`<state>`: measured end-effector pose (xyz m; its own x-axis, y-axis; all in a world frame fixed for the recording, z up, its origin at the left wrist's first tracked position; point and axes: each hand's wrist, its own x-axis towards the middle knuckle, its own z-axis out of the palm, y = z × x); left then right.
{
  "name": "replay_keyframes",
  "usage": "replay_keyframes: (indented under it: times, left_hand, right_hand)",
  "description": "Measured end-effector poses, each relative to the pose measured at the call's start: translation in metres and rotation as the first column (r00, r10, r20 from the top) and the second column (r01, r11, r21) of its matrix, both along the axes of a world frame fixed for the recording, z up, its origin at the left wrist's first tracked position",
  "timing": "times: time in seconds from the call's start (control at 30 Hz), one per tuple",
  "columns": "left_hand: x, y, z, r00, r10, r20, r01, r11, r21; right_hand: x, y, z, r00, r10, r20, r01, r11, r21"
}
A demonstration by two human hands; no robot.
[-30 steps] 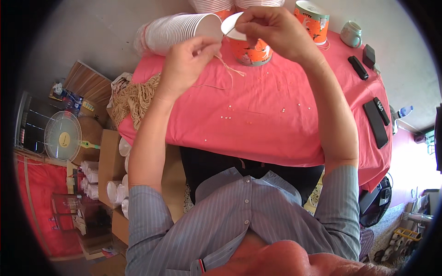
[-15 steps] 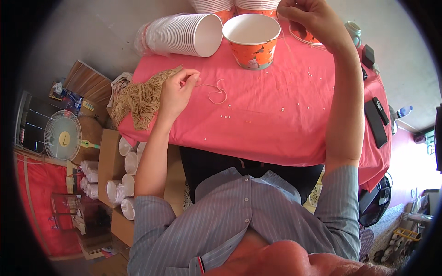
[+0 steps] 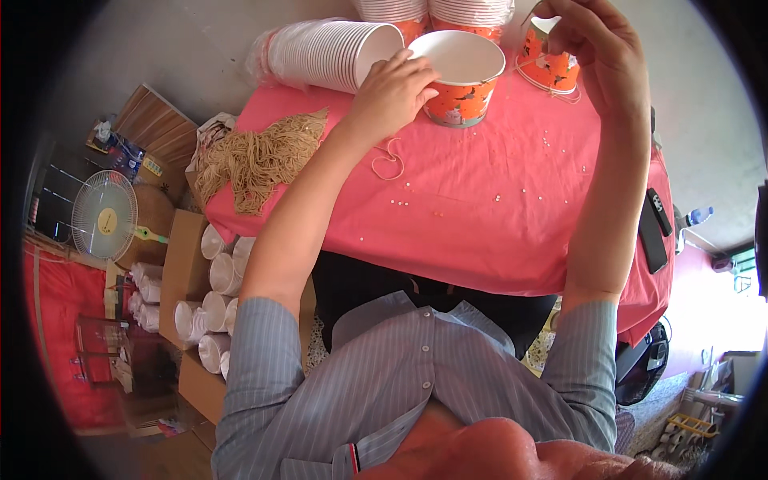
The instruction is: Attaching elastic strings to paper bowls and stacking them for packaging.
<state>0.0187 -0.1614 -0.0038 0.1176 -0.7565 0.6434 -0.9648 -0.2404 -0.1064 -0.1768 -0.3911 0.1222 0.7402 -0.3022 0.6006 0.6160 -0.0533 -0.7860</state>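
A white-lined orange paper bucket (image 3: 464, 104) with a dark printed pattern stands upright on the pink-covered table. My left hand (image 3: 392, 94) is at its left rim, fingers bent together against the wall; the fingertips' exact grip is partly hidden. My right hand (image 3: 604, 52) is raised at the far right, fingers pinched on a thin cord that is hard to see. Behind that hand, a second orange bucket (image 3: 552, 70) stands upside down with a cord around it. A loose loop of tan cord (image 3: 389, 165) lies below my left hand, beside a heap of tan cords (image 3: 260, 156).
A wrapped stack of white buckets (image 3: 320, 56) lies at the back left, with upright bucket stacks (image 3: 470, 16) beside it. Small pale beads (image 3: 498, 198) dot the cloth. A black case (image 3: 652, 236) and a remote (image 3: 660, 210) lie at the right edge.
My left hand has moved right and away from me, from beside the cord heap to the bucket's left rim. My right hand has shifted right. The whole view has shifted slightly.
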Motion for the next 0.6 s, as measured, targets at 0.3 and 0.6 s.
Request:
replay_keyframes:
  times: [0.3,0.6]
  left_hand:
    - [-0.041,-0.005,-0.001,0.997,-0.056,-0.05,0.057,0.998,0.002]
    - [-0.084,-0.014,0.007,0.981,-0.107,-0.159,0.072,0.975,-0.209]
  right_hand:
    - [-0.052,-0.025,0.024,0.909,-0.231,0.348,0.239,0.971,0.018]
    - [-0.046,0.018,0.022,0.912,-0.394,0.112,0.391,0.919,0.048]
